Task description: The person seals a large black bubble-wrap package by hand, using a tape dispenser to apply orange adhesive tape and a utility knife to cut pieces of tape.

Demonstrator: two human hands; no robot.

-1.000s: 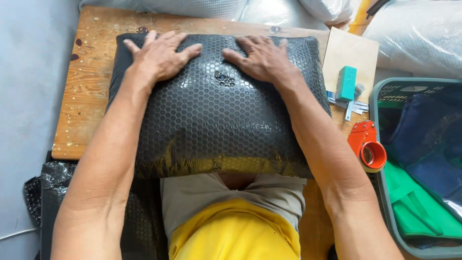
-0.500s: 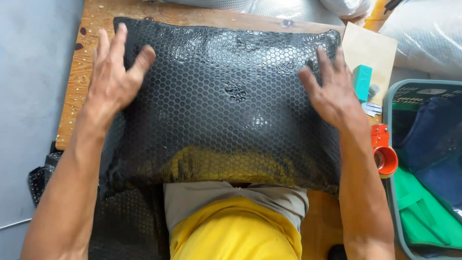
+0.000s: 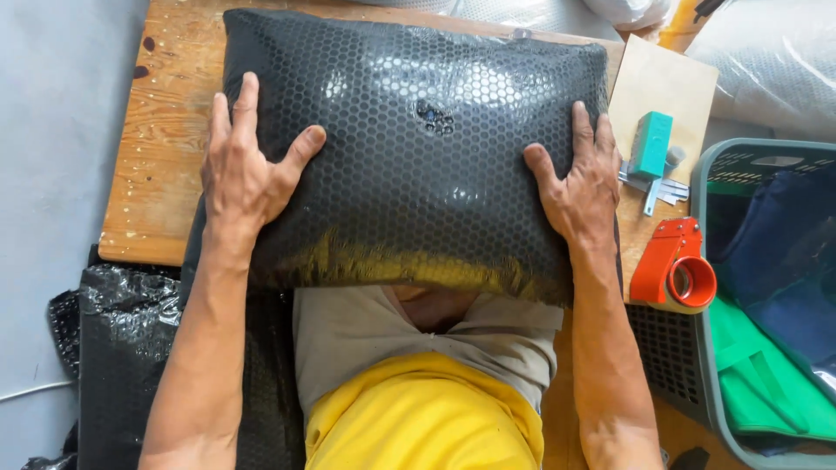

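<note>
Slippage is our worry: the parcel [image 3: 418,148], a plump black bubble-wrap bundle, overhangs the tabletop [image 3: 165,174] edge toward our lap, so uneven pressing could tip it off or burst bubbles. Our left hand [image 3: 244,174] lies flat on its left side, fingers spread wide, gripping nothing. Our right hand [image 3: 579,183] presses its right edge, fingers open too. A tape dispenser [image 3: 675,270] sits right of the parcel.
</note>
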